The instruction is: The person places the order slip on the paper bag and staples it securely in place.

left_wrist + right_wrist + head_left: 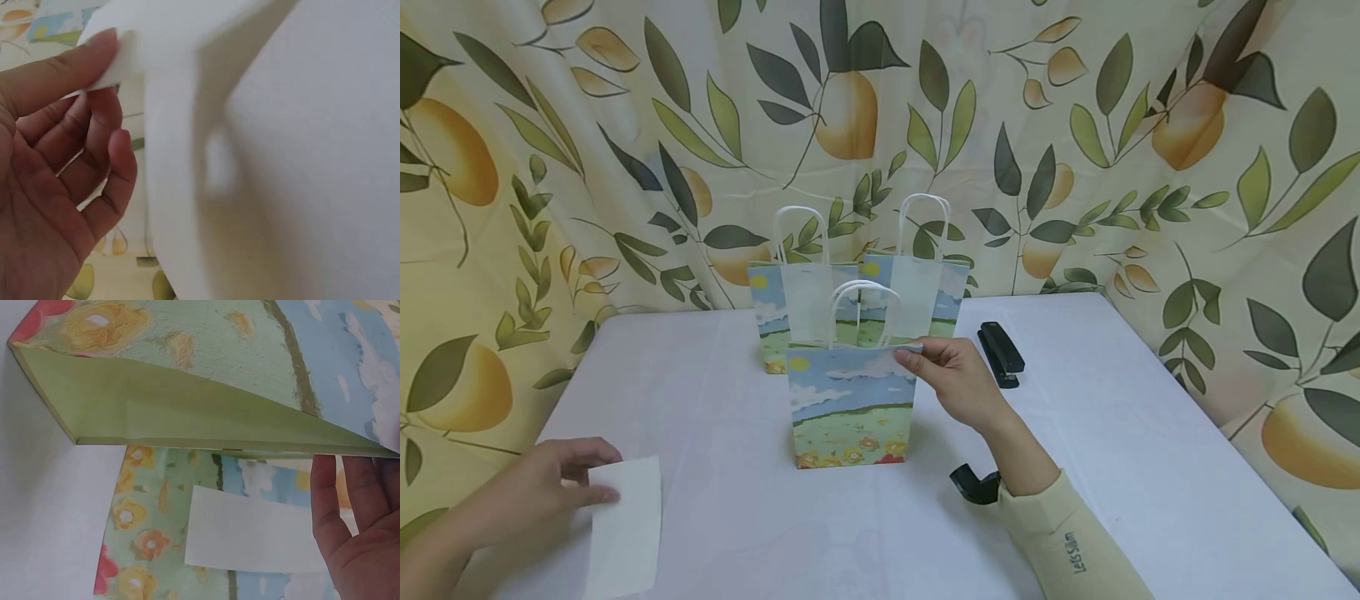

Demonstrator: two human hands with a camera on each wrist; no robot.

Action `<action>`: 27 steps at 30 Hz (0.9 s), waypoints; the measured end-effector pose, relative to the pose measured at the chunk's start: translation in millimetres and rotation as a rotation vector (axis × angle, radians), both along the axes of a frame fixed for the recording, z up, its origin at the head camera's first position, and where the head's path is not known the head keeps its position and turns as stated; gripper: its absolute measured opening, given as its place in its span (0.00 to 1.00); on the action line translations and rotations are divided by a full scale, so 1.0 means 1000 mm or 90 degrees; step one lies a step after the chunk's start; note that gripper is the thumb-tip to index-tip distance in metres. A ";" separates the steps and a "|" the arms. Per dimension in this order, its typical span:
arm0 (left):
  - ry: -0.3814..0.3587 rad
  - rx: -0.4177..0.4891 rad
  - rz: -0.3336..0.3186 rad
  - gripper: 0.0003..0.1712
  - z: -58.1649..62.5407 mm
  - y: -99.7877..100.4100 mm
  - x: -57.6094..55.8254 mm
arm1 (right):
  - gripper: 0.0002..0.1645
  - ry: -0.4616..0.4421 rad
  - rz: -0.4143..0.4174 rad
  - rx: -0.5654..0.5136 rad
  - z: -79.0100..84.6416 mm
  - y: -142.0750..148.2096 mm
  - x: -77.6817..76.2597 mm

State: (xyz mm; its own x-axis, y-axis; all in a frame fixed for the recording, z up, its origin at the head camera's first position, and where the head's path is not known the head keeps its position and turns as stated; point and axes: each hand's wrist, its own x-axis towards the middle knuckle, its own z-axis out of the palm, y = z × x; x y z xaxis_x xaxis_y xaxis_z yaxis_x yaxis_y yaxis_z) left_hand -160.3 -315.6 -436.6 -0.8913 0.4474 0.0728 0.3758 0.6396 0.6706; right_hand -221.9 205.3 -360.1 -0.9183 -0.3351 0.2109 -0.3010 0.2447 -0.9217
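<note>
A small paper gift bag (853, 417) with white twisted handles, printed with sky, meadow and flowers, stands at the middle of the table. My right hand (958, 379) pinches its top right edge between thumb and fingers. In the right wrist view, the green folded side (156, 412) of this bag shows above the fingers (328, 512). At the lower left, my left hand (553, 492) pinches a white paper slip (625, 529) by its upper left edge. The left wrist view shows the thumb (69, 72) on top of the paper, with the other fingers curled below.
Behind the front bag stand two matching bags, one left (767, 317) and one right (953, 304), each with a white slip hanging over its front. A black stapler (1000, 354) lies right of them. A patterned curtain (1037, 108) hangs behind the white-covered table (715, 533).
</note>
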 end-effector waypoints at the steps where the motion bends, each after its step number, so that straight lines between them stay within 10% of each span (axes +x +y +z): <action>1: -0.003 0.014 -0.003 0.14 0.002 0.001 -0.001 | 0.17 0.000 0.000 -0.001 0.000 0.000 0.000; 27: 0.049 0.033 0.045 0.13 0.039 0.037 -0.013 | 0.17 -0.006 0.007 -0.005 0.002 0.000 0.001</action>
